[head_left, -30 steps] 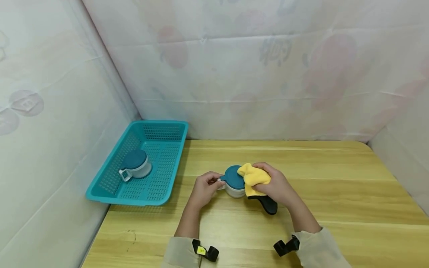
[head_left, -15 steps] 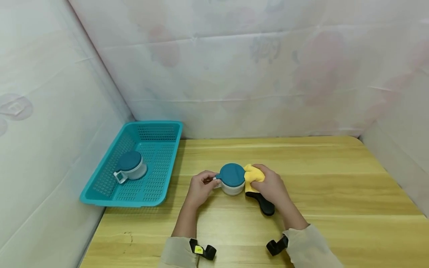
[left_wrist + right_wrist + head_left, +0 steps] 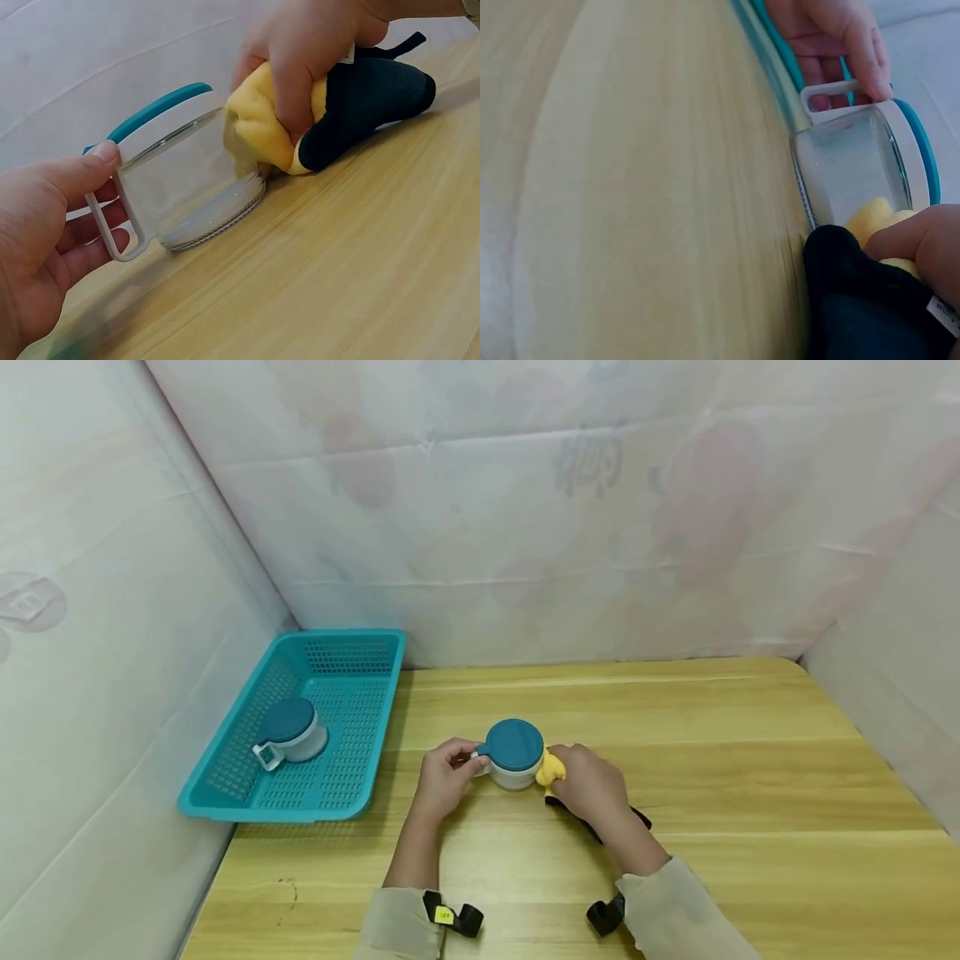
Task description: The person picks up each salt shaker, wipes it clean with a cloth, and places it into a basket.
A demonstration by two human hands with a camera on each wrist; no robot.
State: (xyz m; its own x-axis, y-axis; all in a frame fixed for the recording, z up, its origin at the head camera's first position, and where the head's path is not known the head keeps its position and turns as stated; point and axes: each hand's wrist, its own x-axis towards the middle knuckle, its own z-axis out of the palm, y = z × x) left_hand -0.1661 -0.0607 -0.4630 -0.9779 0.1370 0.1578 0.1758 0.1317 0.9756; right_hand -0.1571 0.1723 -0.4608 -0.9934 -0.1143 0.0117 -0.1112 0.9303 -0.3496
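Jar (image 3: 184, 176) upright, handle (image 3: 831, 89) pointing left.

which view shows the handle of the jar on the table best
The left wrist view: the handle appears large, its open loop clearly outlined, though the left hand overlaps its top. The right wrist view shows the loop from another side, partly covered by that hand. In the head view the hand hides most of it.
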